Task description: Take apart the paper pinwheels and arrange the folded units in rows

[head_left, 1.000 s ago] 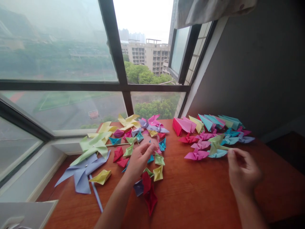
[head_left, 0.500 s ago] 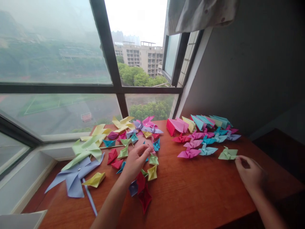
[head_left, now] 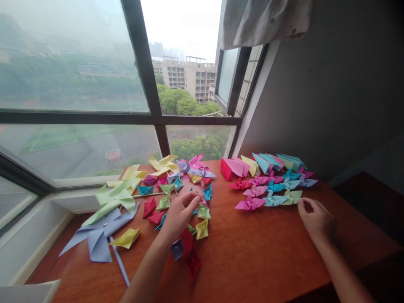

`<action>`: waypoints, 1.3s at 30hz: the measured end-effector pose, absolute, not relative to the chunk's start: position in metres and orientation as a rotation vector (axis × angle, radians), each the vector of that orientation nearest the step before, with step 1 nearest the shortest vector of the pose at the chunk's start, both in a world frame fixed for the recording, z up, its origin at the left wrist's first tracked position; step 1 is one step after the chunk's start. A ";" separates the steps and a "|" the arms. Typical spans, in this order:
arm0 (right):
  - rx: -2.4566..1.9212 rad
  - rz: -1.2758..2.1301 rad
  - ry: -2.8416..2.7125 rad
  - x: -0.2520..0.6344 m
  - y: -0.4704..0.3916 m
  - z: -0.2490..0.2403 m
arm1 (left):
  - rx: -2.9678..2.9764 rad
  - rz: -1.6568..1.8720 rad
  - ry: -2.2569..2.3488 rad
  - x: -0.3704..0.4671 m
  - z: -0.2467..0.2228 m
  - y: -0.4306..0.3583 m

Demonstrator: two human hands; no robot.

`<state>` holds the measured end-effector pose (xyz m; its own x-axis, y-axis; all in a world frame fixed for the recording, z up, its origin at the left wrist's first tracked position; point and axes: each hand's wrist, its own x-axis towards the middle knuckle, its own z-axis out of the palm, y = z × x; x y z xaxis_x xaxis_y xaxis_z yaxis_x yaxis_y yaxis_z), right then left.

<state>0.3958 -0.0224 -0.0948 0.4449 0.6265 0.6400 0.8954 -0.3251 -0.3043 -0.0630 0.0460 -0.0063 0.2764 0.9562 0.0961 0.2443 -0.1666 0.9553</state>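
My right hand [head_left: 315, 219] pinches the right tip of a pale green origami crane [head_left: 292, 197]. This crane sits at the right end of the front row, against a light blue crane [head_left: 275, 199], with a magenta crane [head_left: 250, 204] further left. Over the paper boats at the table's middle hangs my left hand [head_left: 184, 206], its thumb and fingers closed together. Something pink shows at those fingertips, but whether they grip it is hard to see. Close by lie a light green boat [head_left: 203, 211], a yellow boat [head_left: 202, 229] and a dark red boat [head_left: 192, 263].
Behind the cranes stands a row of folded paper planes [head_left: 235, 166]. Paper pinwheels, among them a lavender one [head_left: 102, 229] and a pale green one [head_left: 115, 198], cover the left side of the wooden table [head_left: 252, 261]. Windows [head_left: 160, 120] rise behind it.
My right hand has moved left and slightly away from me, bringing the green crane up against the light blue one. My left hand has stayed in place.
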 end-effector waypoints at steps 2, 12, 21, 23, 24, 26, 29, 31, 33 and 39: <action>-2.079 -0.567 -1.256 0.394 -0.021 -0.094 | 1.621 0.965 1.129 -0.063 -0.007 0.046; -2.083 -0.513 -1.213 0.394 -0.021 -0.096 | 1.626 0.947 1.129 -0.062 -0.009 0.047; -2.117 -0.386 -1.196 0.389 -0.020 -0.092 | 1.640 0.942 1.143 -0.063 -0.005 0.046; -2.122 -0.364 -1.193 0.387 -0.020 -0.092 | 1.642 0.945 1.145 -0.064 -0.005 0.046; -2.124 -0.359 -1.191 0.387 -0.020 -0.092 | 1.641 0.948 1.145 -0.064 -0.006 0.047; -2.123 -0.348 -1.191 0.387 -0.020 -0.092 | 1.633 0.955 1.144 -0.066 -0.007 0.047; -2.131 -0.321 -1.194 0.388 -0.020 -0.092 | 1.618 0.959 1.147 -0.068 -0.010 0.048; -2.135 -0.308 -1.196 0.388 -0.020 -0.093 | 1.615 0.961 1.150 -0.069 -0.010 0.048; -2.135 -0.309 -1.201 0.389 -0.020 -0.094 | 1.618 0.961 1.148 -0.070 -0.010 0.048; -2.158 -0.294 -1.199 0.391 -0.018 -0.098 | 1.628 0.957 1.147 -0.069 -0.010 0.048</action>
<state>0.3915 -0.0183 -0.0975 0.5578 0.6785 0.4780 0.8227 -0.3760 -0.4263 -0.0691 0.0479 -0.0095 0.2705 0.9583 0.0925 0.2625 -0.1659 0.9506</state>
